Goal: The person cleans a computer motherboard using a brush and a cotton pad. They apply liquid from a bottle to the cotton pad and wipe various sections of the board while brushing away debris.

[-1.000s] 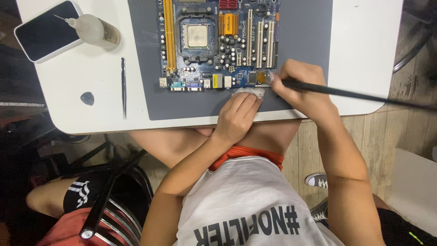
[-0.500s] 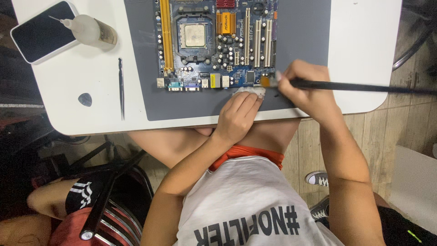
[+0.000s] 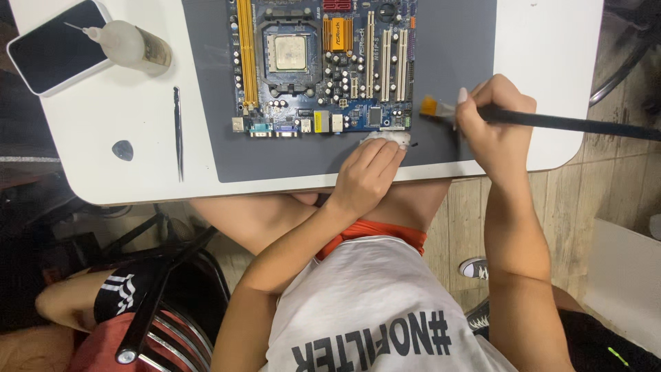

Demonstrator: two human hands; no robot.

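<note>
Right hand point(image 3: 492, 124) grips a long black-handled brush point(image 3: 551, 122), its orange bristles just right of the blue motherboard point(image 3: 323, 65). Left hand point(image 3: 368, 176) presses a white cloth point(image 3: 385, 138) at the motherboard's near edge, fingers curled over it.

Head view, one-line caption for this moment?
Right hand holds a brush beside a motherboard; left hand presses a white cloth.

Your white rounded table point(image 3: 551, 48) carries a grey rectangular mat point(image 3: 454, 41); beside it lie a slim black tweezer point(image 3: 177, 131), a dark pick point(image 3: 122, 150), a black phone point(image 3: 51, 45) and a clear squeeze bottle point(image 3: 134, 47).
</note>
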